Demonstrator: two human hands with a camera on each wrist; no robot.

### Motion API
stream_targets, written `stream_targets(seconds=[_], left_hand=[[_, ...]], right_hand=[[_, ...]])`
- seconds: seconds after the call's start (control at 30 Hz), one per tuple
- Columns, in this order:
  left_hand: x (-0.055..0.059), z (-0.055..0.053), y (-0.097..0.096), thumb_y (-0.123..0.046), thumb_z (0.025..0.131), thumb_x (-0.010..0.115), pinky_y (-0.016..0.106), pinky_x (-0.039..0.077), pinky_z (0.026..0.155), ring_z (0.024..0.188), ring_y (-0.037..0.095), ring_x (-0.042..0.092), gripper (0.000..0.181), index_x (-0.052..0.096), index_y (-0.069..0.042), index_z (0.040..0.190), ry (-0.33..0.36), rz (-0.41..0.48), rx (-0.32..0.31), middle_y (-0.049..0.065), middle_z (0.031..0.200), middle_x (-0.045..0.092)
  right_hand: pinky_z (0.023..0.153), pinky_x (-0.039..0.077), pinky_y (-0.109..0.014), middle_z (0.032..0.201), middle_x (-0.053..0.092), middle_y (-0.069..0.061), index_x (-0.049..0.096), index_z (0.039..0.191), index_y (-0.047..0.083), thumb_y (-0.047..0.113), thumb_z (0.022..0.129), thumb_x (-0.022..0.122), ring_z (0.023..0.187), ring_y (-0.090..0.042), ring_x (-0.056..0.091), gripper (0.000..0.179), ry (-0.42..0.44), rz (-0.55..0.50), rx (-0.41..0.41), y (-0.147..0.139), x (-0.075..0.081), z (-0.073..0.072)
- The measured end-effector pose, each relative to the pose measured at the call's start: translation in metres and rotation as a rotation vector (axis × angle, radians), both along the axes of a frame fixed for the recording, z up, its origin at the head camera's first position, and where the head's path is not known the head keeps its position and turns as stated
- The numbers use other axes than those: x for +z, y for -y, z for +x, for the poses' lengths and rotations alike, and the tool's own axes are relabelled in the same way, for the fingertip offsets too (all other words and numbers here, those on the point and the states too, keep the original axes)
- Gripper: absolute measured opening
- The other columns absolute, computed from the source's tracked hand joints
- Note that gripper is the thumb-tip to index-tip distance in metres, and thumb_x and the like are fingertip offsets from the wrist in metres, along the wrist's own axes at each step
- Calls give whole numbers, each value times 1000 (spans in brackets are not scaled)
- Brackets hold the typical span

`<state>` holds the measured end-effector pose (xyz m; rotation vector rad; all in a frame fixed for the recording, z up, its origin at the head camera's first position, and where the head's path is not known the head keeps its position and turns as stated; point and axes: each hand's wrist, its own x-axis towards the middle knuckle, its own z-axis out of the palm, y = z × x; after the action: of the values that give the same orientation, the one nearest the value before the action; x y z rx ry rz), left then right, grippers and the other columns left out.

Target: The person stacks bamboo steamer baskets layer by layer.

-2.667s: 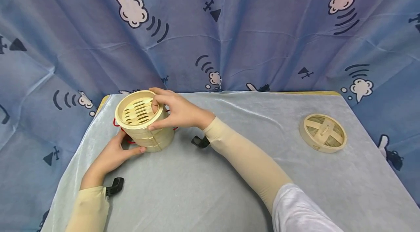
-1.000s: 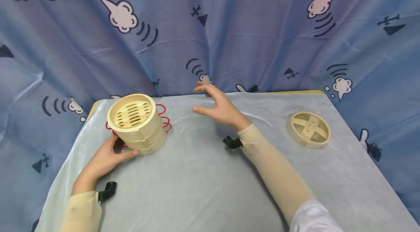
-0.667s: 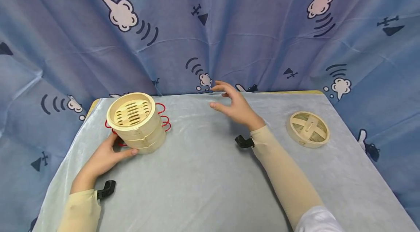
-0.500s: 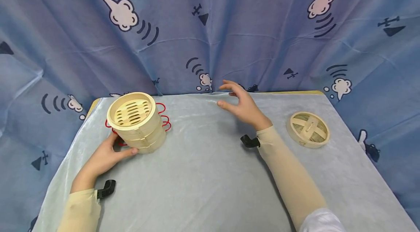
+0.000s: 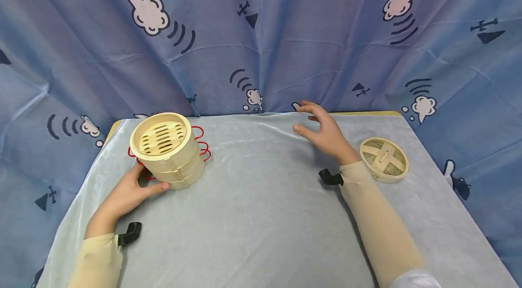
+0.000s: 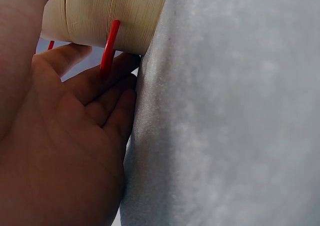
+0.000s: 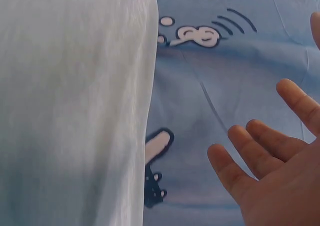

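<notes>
A stack of round bamboo steamer baskets (image 5: 175, 168) stands at the left of the table, with red cord loops on its sides and a slatted floor in the top basket. My left hand (image 5: 124, 195) holds the lowest part of the stack, thumb at the front and fingers round the left side. Those fingers (image 6: 107, 103) pass partly out of sight behind the bamboo wall in the left wrist view. My right hand (image 5: 326, 136) hovers over the table's back right, fingers spread and relaxed, holding nothing. Right of it lies the round bamboo steamer lid (image 5: 385, 160) with crossed strips.
A pale grey velvet cloth (image 5: 244, 224) covers the table, whose yellow edge (image 5: 369, 112) shows at the back. Behind hangs a blue patterned curtain (image 5: 285, 66). Each wrist carries a small black camera mount (image 5: 331, 177).
My right hand has let go of the top basket's rim and moved right, towards the lid. The left hand keeps its place on the stack. The head view has turned slightly.
</notes>
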<state>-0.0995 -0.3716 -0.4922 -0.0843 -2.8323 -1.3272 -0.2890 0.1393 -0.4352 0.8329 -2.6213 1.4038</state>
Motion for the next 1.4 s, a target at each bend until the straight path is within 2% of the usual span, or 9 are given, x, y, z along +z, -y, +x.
stream_targets(seconds=[0.23, 0.37, 0.57, 0.77, 0.97, 1.17, 1.4], left_hand=[[3, -1, -3, -34, 82, 84, 20, 40, 87, 105, 15, 55, 71, 46, -17, 139, -2, -1, -6, 3, 118, 60], [5, -1, -3, -34, 81, 84, 20, 40, 87, 105, 14, 55, 72, 46, -19, 140, -9, -18, -4, 2, 118, 60], [4, 0, -1, -30, 81, 85, 19, 40, 85, 102, 10, 55, 71, 46, -19, 139, -25, -12, -17, 1, 116, 60], [3, 2, -1, -32, 82, 84, 18, 39, 85, 102, 9, 55, 70, 46, -18, 139, -12, -19, 0, 3, 116, 61], [2, 3, -2, -34, 81, 84, 19, 38, 86, 104, 10, 54, 71, 46, -17, 140, -7, -36, 9, 5, 118, 62], [2, 5, -2, -35, 82, 83, 20, 39, 85, 104, 12, 53, 70, 46, -14, 139, 4, -47, 11, 6, 118, 61], [1, 3, -2, -33, 82, 83, 18, 39, 86, 105, 11, 54, 72, 46, -13, 140, -11, -40, -1, 7, 119, 61]], right_hand=[[107, 36, -51, 154, 36, 11, 56, 135, 27, 38, 90, 74, 142, -15, 33, 49, -33, 43, -53, -32, 4, 1], [107, 35, -53, 154, 35, 13, 56, 135, 28, 41, 90, 73, 142, -17, 33, 50, -40, 68, -88, -52, 6, 4], [108, 32, -55, 156, 35, 7, 57, 135, 21, 40, 91, 73, 142, -23, 34, 51, -50, 112, -167, -85, 5, 13], [109, 29, -58, 157, 33, 4, 55, 136, 19, 41, 91, 72, 143, -25, 31, 52, -10, 143, -232, -117, 0, 21], [106, 28, -64, 159, 31, -3, 53, 139, 14, 40, 92, 72, 144, -31, 28, 57, 13, 171, -283, -147, 3, 25], [105, 26, -67, 160, 27, -5, 48, 144, 17, 45, 92, 69, 147, -30, 22, 63, 92, 205, -321, -164, 4, 26], [106, 25, -68, 158, 31, -11, 46, 146, 15, 46, 91, 70, 145, -34, 24, 68, 129, 230, -338, -174, 6, 30]])
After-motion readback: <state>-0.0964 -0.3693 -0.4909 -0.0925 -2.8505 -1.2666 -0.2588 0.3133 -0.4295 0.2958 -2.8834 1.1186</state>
